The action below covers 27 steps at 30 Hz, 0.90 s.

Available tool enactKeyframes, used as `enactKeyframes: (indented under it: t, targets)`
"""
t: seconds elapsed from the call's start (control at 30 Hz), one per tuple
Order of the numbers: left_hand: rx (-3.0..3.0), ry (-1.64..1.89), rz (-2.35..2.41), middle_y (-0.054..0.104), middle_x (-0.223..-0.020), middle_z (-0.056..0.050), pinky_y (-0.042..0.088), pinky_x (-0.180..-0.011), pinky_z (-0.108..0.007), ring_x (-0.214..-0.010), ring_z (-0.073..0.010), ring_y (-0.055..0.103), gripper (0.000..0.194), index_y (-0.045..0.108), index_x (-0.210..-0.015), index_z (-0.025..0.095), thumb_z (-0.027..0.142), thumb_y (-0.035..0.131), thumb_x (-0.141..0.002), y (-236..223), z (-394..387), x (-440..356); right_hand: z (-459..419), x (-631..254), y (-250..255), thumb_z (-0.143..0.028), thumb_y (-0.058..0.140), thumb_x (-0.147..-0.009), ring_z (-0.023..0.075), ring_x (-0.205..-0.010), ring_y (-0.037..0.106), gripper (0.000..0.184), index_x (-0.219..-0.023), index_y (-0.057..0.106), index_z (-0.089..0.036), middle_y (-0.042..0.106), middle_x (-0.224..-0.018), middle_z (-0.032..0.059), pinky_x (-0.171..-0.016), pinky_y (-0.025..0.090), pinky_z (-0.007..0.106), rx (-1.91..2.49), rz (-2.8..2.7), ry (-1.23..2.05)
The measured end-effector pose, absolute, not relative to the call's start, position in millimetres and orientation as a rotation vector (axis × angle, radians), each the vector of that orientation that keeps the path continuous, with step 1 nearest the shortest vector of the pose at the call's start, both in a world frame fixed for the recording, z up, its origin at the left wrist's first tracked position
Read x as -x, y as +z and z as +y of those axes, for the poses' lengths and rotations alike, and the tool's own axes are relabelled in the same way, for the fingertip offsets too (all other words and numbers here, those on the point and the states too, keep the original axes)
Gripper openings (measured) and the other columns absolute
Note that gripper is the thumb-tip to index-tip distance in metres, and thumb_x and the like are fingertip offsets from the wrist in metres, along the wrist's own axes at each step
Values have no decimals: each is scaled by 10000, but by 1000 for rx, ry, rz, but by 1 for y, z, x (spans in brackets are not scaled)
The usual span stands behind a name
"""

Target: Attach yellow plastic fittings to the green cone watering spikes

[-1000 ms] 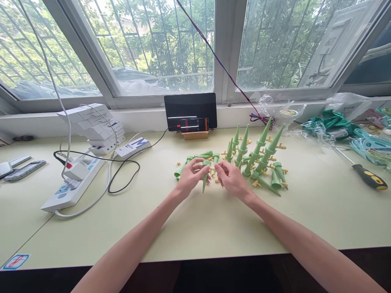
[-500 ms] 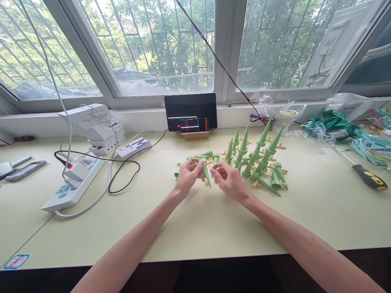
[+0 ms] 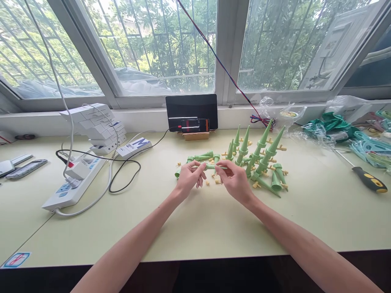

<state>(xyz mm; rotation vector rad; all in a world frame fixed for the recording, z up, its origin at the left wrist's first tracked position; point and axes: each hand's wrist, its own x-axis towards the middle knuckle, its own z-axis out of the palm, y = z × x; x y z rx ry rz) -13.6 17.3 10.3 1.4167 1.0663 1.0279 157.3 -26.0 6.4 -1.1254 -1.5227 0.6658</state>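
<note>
A green plastic watering spike (image 3: 210, 166) lies nearly level between my two hands. My left hand (image 3: 190, 178) pinches its left end between thumb and fingers. At the other end, the fingertips of my right hand (image 3: 234, 181) are closed on the spike's narrow part. Beside my right hand stand several upright watering spikes (image 3: 243, 149) with yellow valves sticking out of them. More green pieces (image 3: 204, 155) lie behind my left hand. Small yellow valves (image 3: 217, 181) are scattered on the table under and between the hands. My fingers hide parts of the held spike.
A tablet (image 3: 192, 106) with a phone leaning on it stands by the window. White boxes (image 3: 102, 126) and a power strip (image 3: 75, 183) with cables are at the left. A screwdriver (image 3: 368, 178) and plastic bags (image 3: 332, 124) lie at the right.
The held spike has turned from pointing down toward the table's front edge to lying nearly level, pointing right. My right hand has closed on its narrow end.
</note>
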Motion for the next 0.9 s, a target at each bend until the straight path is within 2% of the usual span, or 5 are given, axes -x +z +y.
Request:
enactKeyframes:
  t: [0.17,0.47,0.63,0.77,0.9]
  targets:
    - [-1474,988,1098,567,-498,21,280,-367,-208,-325,-48,358,424,621,-756,165,583,613,-828,12,16,14,-26,-159,11,-459,575,-906,145,-522,552,262,-903,630,-203,605,-662,10,-508,458,274,1064,-1392,590]
    - [-1462,1083,1188,492,-456,32,250,-376,-220,-332,-52,318,463,607,-684,162,588,557,-856,10,18,14,-22,-167,9,-532,452,-958,123,-428,420,360,-770,484,-226,407,-520,-50,-432,350,261,1128,-1183,457]
    - [-1563,1115,1201,459,-435,41,306,-428,-225,-388,-78,390,436,615,-673,171,555,554,-869,10,15,10,-25,-160,-2,-428,444,-983,112,-476,433,383,-665,438,-215,463,-528,-26,-503,368,242,1116,-1481,231]
    - [-1635,1162,1186,453,-421,40,362,-483,-234,-425,-99,444,427,610,-646,173,531,553,-872,7,16,9,-28,-151,-11,-304,448,-988,90,-447,334,381,-626,375,-215,398,-502,-48,-461,302,227,901,-1690,-11]
    - [-1646,1189,1170,458,-418,39,373,-490,-241,-415,-101,432,422,598,-632,173,518,548,-871,4,18,8,-38,-148,-5,-179,438,-974,88,-442,356,245,-733,471,-206,457,-534,-47,-450,280,241,676,-1908,-211]
